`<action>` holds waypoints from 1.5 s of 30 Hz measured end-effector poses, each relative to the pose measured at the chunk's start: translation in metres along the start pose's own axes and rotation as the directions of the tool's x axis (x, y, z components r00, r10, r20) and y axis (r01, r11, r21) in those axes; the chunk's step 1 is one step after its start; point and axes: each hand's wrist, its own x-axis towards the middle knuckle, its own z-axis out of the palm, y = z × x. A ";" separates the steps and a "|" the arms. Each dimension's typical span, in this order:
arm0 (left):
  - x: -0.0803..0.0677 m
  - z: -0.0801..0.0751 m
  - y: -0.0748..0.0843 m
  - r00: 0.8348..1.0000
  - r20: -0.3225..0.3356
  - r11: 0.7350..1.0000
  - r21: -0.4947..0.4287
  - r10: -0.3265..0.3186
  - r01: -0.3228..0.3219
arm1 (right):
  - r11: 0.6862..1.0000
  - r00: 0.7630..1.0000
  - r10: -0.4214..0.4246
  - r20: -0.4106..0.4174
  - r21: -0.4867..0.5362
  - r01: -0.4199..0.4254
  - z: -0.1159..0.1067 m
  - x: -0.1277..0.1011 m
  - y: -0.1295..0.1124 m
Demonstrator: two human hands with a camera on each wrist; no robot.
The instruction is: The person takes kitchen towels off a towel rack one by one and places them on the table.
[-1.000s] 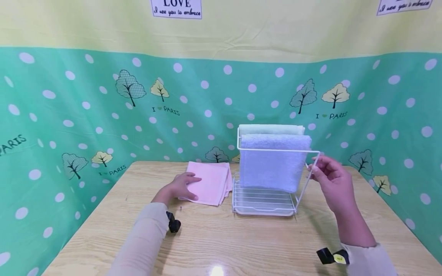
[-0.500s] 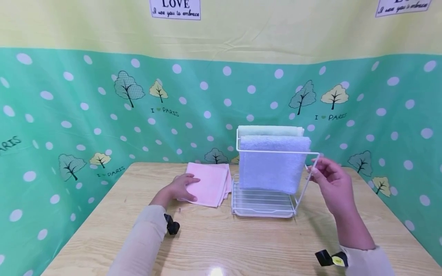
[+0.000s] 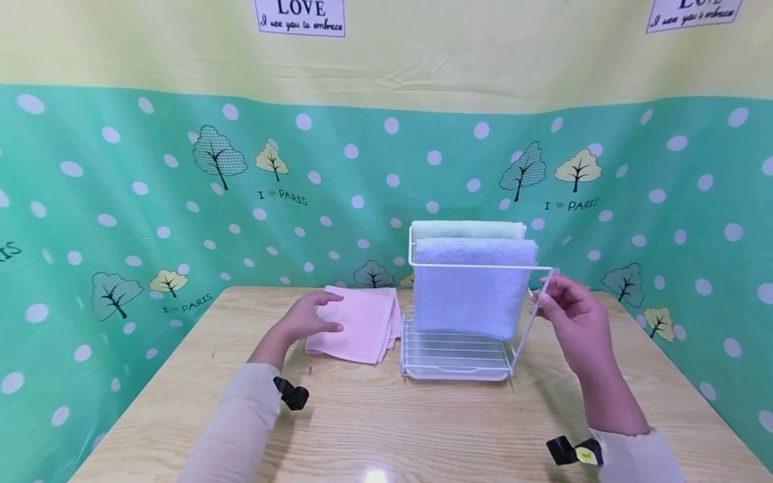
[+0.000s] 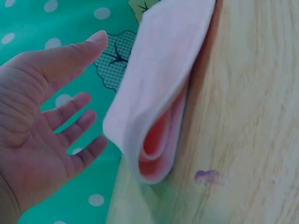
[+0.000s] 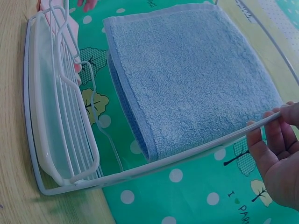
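A white wire rack [image 3: 483, 267] stands at the back middle of the wooden table, with a blue towel [image 3: 468, 288] hung on its front bar and a pale green towel [image 3: 465, 229] behind. My right hand [image 3: 564, 305] grips the rack's front right corner. In the right wrist view its fingers [image 5: 268, 140] curl round the wire bar [image 5: 187, 156] below the blue towel [image 5: 196, 70]. A folded pink cloth [image 3: 362, 325] lies left of the rack. My left hand [image 3: 308, 316] hovers over its left edge. In the left wrist view the left hand [image 4: 42, 135] is open with spread fingers beside the pink cloth [image 4: 159, 93].
The rack has a white drip tray [image 5: 44, 116] at its base. A green polka-dot curtain [image 3: 151, 201] walls the table at the back and on both sides. Bare wooden tabletop [image 3: 423, 429] lies in front of the rack.
My left hand has lifted off the pink cloth and opened its fingers. The right hand keeps its hold on the rack's corner.
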 end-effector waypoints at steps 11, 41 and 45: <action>-0.007 -0.004 0.021 0.996 -0.051 0.995 -0.061 0.079 -0.082 | 1.000 1.000 -0.005 -0.004 -0.016 0.005 0.000 -0.001 -0.001; -0.021 -0.012 0.077 0.944 -0.196 0.936 -0.184 0.265 -0.300 | 1.000 1.000 -0.008 0.004 0.029 0.008 0.001 0.001 0.000; -0.023 -0.014 0.087 0.936 -0.185 0.926 -0.180 0.299 -0.331 | 0.999 1.000 -0.023 0.012 0.047 0.022 0.001 0.001 0.001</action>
